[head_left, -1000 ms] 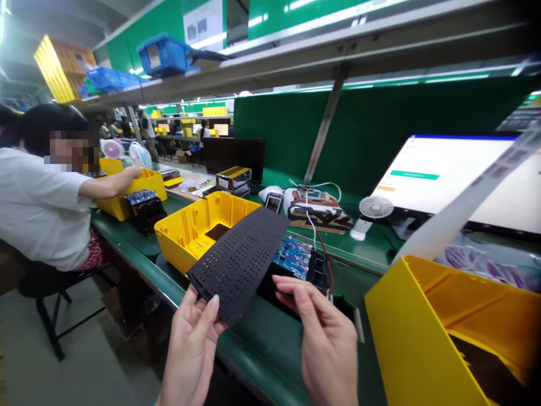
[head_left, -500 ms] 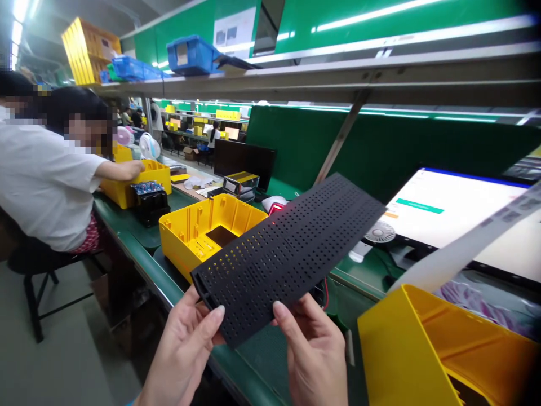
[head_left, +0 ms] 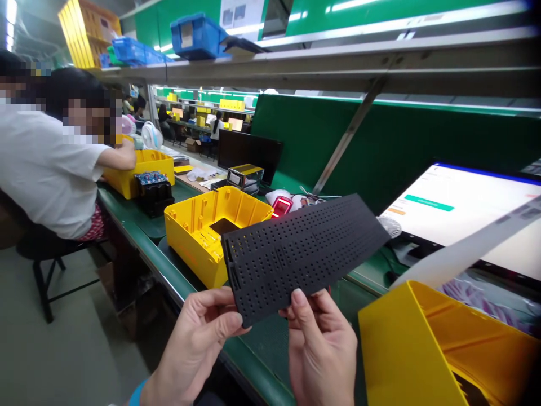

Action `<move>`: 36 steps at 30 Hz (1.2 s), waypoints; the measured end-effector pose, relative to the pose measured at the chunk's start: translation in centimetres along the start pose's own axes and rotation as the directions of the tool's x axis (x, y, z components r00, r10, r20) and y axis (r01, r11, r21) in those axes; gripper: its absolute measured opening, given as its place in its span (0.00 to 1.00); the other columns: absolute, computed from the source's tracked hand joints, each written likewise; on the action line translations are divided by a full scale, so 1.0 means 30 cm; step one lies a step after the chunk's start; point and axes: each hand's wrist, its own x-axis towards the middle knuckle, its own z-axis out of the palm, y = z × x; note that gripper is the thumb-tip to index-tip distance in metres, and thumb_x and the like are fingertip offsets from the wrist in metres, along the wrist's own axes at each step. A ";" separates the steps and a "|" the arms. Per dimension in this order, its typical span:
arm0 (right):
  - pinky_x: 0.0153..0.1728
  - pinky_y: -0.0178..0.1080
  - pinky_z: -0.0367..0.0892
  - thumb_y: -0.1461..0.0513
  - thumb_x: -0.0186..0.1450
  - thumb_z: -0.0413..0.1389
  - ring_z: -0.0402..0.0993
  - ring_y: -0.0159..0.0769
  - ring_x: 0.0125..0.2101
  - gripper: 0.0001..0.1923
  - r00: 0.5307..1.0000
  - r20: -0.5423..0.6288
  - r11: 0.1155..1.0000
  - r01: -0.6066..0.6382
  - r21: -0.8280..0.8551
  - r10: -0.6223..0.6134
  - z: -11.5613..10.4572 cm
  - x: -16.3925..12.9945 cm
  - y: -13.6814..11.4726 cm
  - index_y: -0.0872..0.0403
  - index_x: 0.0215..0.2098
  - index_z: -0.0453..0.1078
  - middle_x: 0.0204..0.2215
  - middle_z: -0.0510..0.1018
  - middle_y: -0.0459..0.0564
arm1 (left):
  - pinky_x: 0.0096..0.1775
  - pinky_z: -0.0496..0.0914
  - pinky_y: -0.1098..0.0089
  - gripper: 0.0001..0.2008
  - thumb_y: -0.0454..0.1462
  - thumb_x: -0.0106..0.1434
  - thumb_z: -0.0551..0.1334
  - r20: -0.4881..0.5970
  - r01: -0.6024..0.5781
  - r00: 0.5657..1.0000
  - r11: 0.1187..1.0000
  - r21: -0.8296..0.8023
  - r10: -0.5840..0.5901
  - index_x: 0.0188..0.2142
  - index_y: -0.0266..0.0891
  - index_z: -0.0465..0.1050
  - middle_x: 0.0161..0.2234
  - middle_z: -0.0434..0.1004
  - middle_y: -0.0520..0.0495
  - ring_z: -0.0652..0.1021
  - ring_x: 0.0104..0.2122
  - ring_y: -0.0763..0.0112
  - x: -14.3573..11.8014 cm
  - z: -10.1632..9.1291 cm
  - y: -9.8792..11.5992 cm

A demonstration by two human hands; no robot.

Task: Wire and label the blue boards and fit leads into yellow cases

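A long black perforated panel (head_left: 300, 254) is held up in the air, tilted, its far end pointing to the right. My left hand (head_left: 203, 338) pinches its near left corner between thumb and fingers. On the lower edge, my right hand (head_left: 319, 344) has its thumb on the face and its fingers behind. Beyond the panel's left end stands an open yellow plastic housing (head_left: 190, 248) with a dark piece on its floor. Part of that housing is hidden behind the panel.
A second yellow housing (head_left: 397, 344) stands at the lower right under a paper strip (head_left: 460, 248). Behind are a lit monitor (head_left: 456, 208), a small fan and a red-lit device (head_left: 282, 207). At left, a co-worker (head_left: 63, 163) sits by a black unit with a circuit board (head_left: 154, 192).
The panel has turned flatter, its left end shifting right and its far end dropping lower. Both hands have moved slightly right with it. The view has shifted a little too.
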 end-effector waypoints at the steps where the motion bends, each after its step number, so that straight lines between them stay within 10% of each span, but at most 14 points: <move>1: 0.27 0.29 0.65 0.57 0.61 0.61 0.67 0.28 0.28 0.09 1.000 -0.005 1.000 0.010 -0.026 -0.010 -0.003 0.001 0.001 0.51 0.37 0.72 0.27 0.73 0.44 | 0.36 0.75 0.79 0.10 0.34 0.51 0.72 0.014 0.000 1.000 1.000 0.022 0.000 0.34 0.42 0.80 0.34 0.81 0.50 0.79 0.33 0.76 0.001 0.007 0.000; 8: 0.20 0.30 0.59 0.54 0.61 0.60 0.61 0.26 0.17 0.16 0.970 0.113 0.771 0.240 -0.590 -0.215 -0.039 0.014 -0.044 0.55 0.21 0.66 0.15 0.67 0.42 | 0.41 0.77 0.72 0.05 0.35 0.57 0.68 -0.122 -0.198 0.965 0.952 0.234 0.231 0.34 0.41 0.79 0.35 0.81 0.51 0.80 0.34 0.73 0.018 0.010 -0.016; 12: 0.28 0.31 0.64 0.61 0.60 0.62 0.68 0.29 0.25 0.05 0.848 0.222 0.595 0.502 -0.628 -0.482 -0.006 -0.020 -0.083 0.53 0.31 0.71 0.25 0.73 0.44 | 0.42 0.76 0.76 0.11 0.31 0.59 0.65 -0.030 -0.512 0.736 0.585 0.629 0.677 0.41 0.45 0.78 0.37 0.81 0.52 0.80 0.35 0.73 0.018 -0.001 -0.046; 17: 0.30 0.32 0.70 0.63 0.61 0.60 0.74 0.32 0.29 0.04 0.876 0.356 0.780 0.462 -0.422 -0.326 0.045 -0.056 -0.069 0.52 0.35 0.71 0.29 0.77 0.45 | 0.45 0.76 0.68 0.18 0.24 0.57 0.62 0.273 -0.667 0.524 0.189 0.720 0.807 0.44 0.42 0.75 0.44 0.79 0.49 0.80 0.42 0.65 0.013 0.036 -0.082; 28: 0.33 0.32 0.71 0.64 0.62 0.57 0.76 0.34 0.31 0.06 0.902 0.308 0.739 0.427 -0.521 -0.304 0.010 -0.072 -0.118 0.52 0.38 0.73 0.33 0.79 0.48 | 0.42 0.77 0.70 0.18 0.23 0.54 0.64 0.369 -0.684 0.475 0.071 0.726 0.799 0.42 0.42 0.78 0.41 0.81 0.49 0.81 0.38 0.64 0.011 0.091 -0.088; 36: 0.31 0.31 0.68 0.65 0.61 0.57 0.74 0.32 0.28 0.02 0.928 0.301 0.861 0.331 -0.387 -0.221 -0.010 -0.047 -0.129 0.53 0.29 0.71 0.26 0.78 0.45 | 0.41 0.77 0.71 0.19 0.23 0.52 0.66 0.376 -0.645 0.519 0.063 0.762 0.767 0.40 0.46 0.79 0.40 0.81 0.50 0.82 0.36 0.65 -0.002 0.124 -0.074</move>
